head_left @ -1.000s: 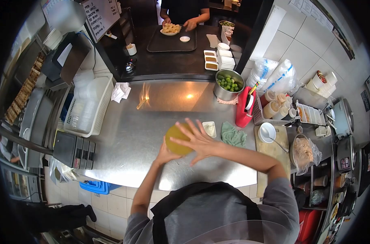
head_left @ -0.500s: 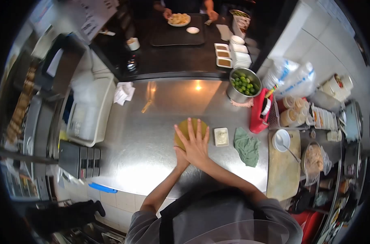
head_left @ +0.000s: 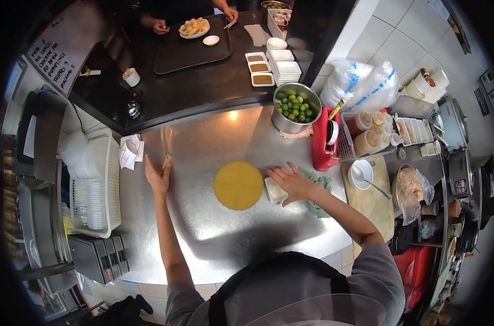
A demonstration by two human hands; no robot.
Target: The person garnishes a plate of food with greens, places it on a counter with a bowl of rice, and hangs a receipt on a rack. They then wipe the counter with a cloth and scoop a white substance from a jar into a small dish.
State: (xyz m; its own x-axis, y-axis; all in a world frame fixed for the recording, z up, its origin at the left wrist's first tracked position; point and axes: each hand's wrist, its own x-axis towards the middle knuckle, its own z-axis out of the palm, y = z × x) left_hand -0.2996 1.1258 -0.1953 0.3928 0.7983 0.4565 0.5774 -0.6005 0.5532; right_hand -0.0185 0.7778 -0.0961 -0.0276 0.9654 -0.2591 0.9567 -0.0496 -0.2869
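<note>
My left hand (head_left: 159, 176) reaches over the left part of the steel counter, fingers apart, its thumb beside a small tan piece (head_left: 166, 162). With fingers spread, my right hand (head_left: 292, 183) is at the right side of a small square white dish (head_left: 274, 191), partly covering it; whether it grips the dish is unclear. Between my hands lies a flat, round, yellow-green disc (head_left: 238, 186) with faint crossing lines. A green cloth (head_left: 319, 207) lies partly under my right hand and forearm.
A pot of green citrus (head_left: 296, 110), a red container (head_left: 324, 144) and a cutting board (head_left: 385, 209) with a white bowl (head_left: 361, 173) are at the right. Crumpled paper (head_left: 131, 151) and a white basket (head_left: 112, 185) are left. Another person's hands (head_left: 231, 14) show beyond the counter.
My hands have come off the disc and moved apart, the left towards the tan piece, the right to the white dish. The camera view has shifted and turned.
</note>
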